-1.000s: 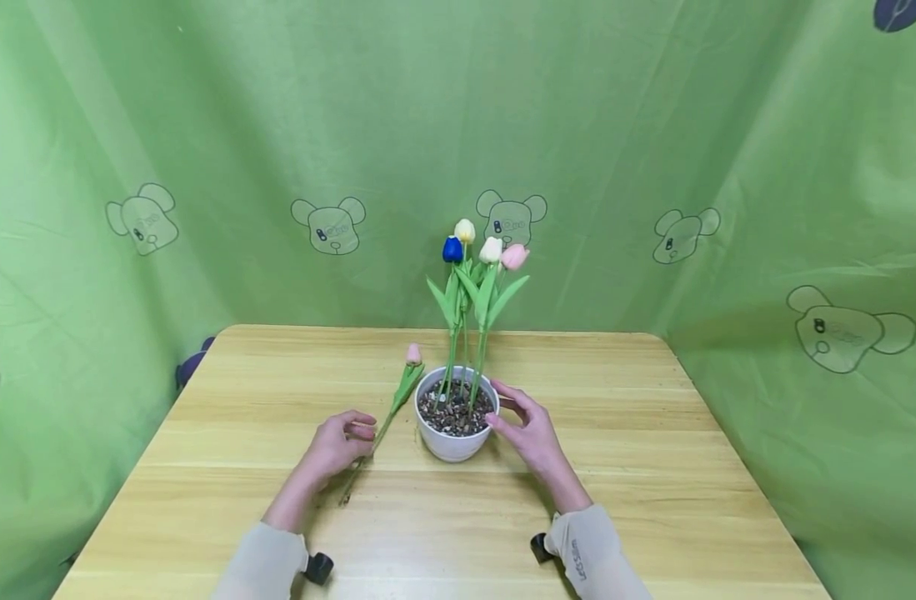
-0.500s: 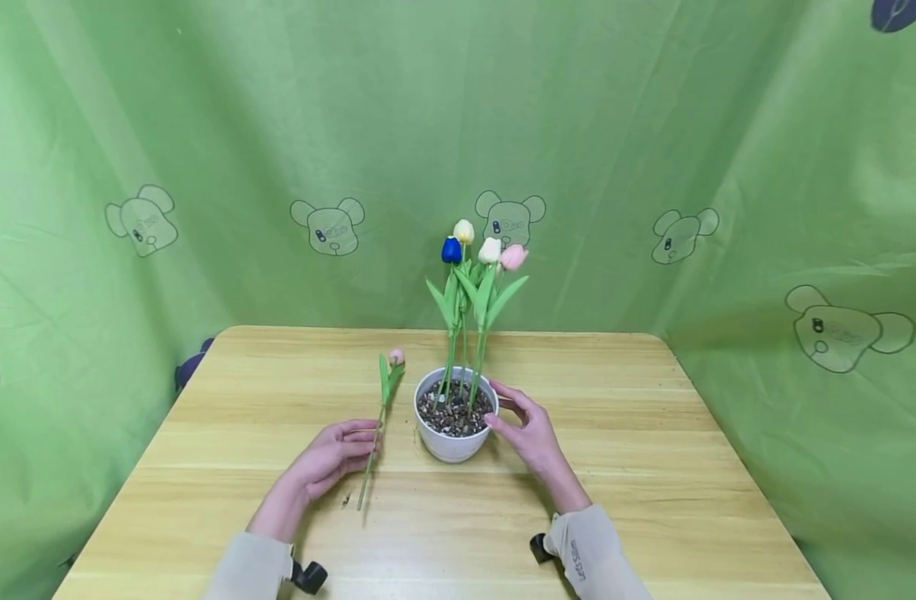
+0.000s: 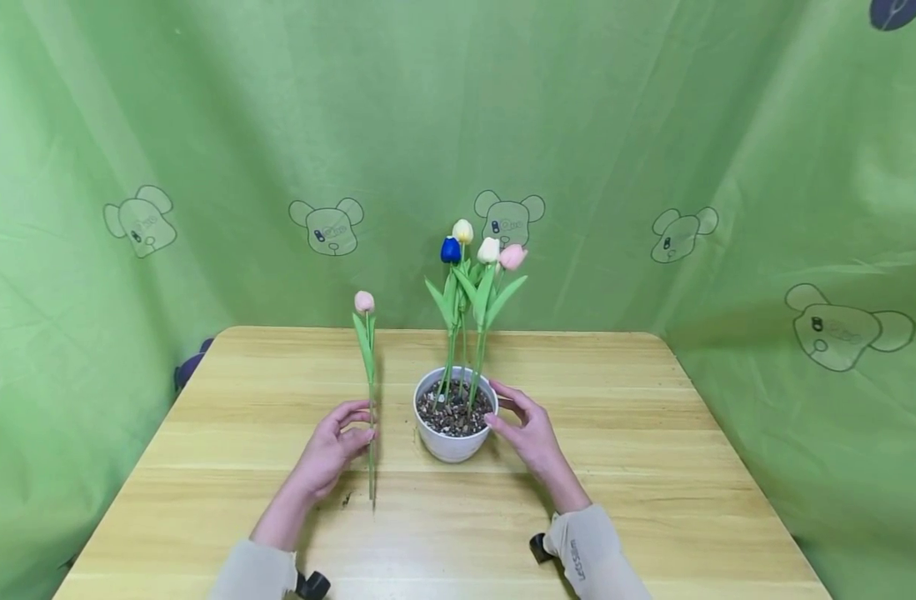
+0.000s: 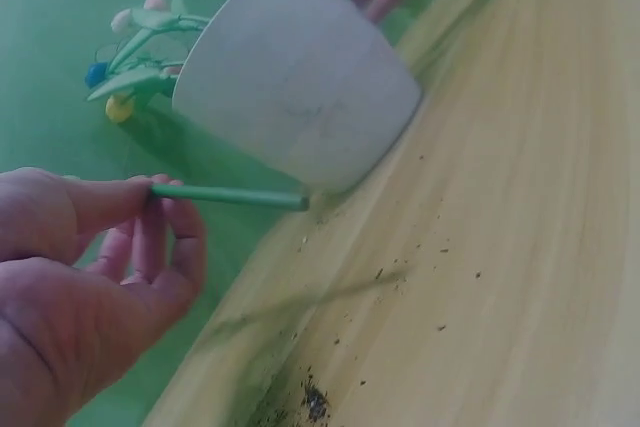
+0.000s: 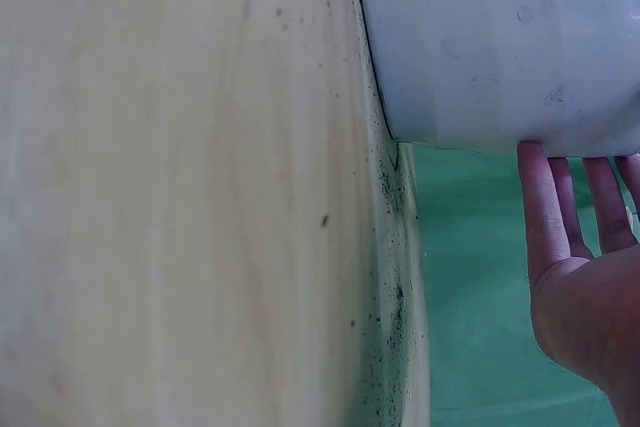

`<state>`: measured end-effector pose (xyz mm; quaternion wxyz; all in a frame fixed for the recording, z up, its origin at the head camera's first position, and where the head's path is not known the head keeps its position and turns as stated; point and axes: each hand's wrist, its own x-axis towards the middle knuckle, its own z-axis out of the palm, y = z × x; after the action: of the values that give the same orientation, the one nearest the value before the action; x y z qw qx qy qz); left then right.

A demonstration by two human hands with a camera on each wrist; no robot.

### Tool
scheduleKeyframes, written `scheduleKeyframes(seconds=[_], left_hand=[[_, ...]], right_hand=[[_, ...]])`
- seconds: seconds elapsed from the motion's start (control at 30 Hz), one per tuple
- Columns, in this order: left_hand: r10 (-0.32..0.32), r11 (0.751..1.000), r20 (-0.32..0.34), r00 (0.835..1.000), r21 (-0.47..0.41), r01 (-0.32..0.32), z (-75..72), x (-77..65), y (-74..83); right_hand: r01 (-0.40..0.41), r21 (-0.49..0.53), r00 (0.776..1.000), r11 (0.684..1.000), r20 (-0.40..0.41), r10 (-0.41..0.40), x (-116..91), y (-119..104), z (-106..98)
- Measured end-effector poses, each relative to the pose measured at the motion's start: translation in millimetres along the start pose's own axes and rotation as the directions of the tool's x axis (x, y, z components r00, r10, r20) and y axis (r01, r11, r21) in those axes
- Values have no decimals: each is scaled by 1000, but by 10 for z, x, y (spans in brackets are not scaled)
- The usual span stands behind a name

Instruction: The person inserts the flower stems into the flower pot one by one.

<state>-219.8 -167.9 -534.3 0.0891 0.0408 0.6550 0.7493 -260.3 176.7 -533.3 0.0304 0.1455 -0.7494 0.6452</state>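
Observation:
Between the thumb and fingers of my left hand (image 3: 332, 452) a pink artificial tulip (image 3: 363, 302) is pinched by its stem, bloom up and nearly upright. The left wrist view shows the bare lower end of its green stem (image 4: 240, 196) above the table, left of the pot. A white flowerpot (image 3: 453, 450) filled with dark, gravelly soil (image 3: 453, 423) holds several tulips: blue, pale yellow, white and pink. My right hand (image 3: 534, 432) touches the pot's right side at the rim; in the right wrist view its straight fingers (image 5: 543, 207) rest against the wall.
Dark soil crumbs (image 4: 316, 402) lie scattered on the wooden table (image 3: 638, 467), left of and in front of the pot. A green curtain (image 3: 615, 125) printed with bear heads encloses the back and sides. Black wrist cameras (image 3: 312, 586) sit at both sleeves.
The left hand has lifted the pink tulip from lying slanted on the table and turned it nearly upright, its bloom swinging up and left. The right hand and pot stay put.

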Motion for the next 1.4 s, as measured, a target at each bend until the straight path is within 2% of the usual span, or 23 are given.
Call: scheduleKeyframes(seconds=[0.3, 0.5, 0.77, 1.13, 1.27, 1.4], left_hand=[[122, 992, -89, 989, -1, -122, 127, -9, 96], [230, 973, -143, 962, 23, -230, 269, -2, 226], [362, 932, -117, 925, 38, -360, 473, 67, 447], [444, 895, -146, 884, 21, -446, 742, 223, 780], [466, 883, -139, 874, 8, -470, 826, 298, 823], [478, 877, -121, 870, 16, -480, 899, 367, 823]], right_hand=[[-4, 5, 1000, 1000, 1, 4, -1, -3, -1], [-11, -1, 1000, 1000, 4, 11, -6, -4, 0], [1, 0, 1000, 1000, 0, -1, 6, 7, -4], [-12, 7, 1000, 1000, -4, 12, 3, -1, -1], [-14, 12, 1000, 1000, -12, 14, 3, -9, 0], [-12, 13, 1000, 1000, -11, 12, 0, -11, 2]])
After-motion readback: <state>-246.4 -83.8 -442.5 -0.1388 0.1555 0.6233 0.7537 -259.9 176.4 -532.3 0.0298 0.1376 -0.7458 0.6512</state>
